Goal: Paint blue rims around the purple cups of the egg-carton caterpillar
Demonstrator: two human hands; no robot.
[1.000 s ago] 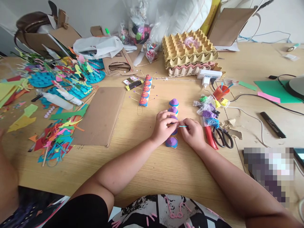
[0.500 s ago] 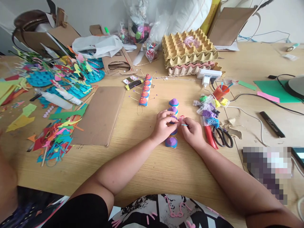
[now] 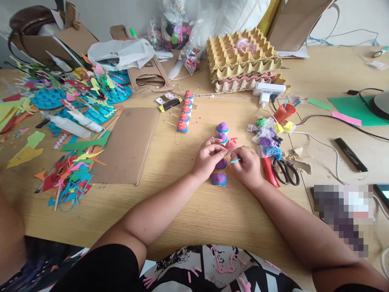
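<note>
My left hand (image 3: 209, 159) is closed in a pinch at a small red plastic bag (image 3: 231, 143), its fingers partly over the row of bumps below. Facing it, my right hand (image 3: 246, 164) is curled round a thin light-blue stick (image 3: 236, 160), its fingertips also at the bag. Under and between my hands lies an egg-carton strip (image 3: 219, 179) with purple-topped, blue-edged bumps; my left fingers hide its middle. Farther back stands a finished-looking egg-carton caterpillar (image 3: 186, 112) in red and blue, with drawn faces and pins sticking out at the sides.
Right of my hands are bags of coloured clay (image 3: 267, 141), scissors (image 3: 285, 171), a red cutter (image 3: 270, 172) and an orange cup (image 3: 284, 112). Stacked egg trays (image 3: 243, 61) stand behind. Cardboard (image 3: 126, 146), paper scraps (image 3: 75, 172) and glue bottles (image 3: 69, 125) lie left. Another person's arm shows far left.
More of the red bag now shows above my fingertips. My right hand has turned slightly, and the blue stick points more to the left and down. The camera view has shifted a little.
</note>
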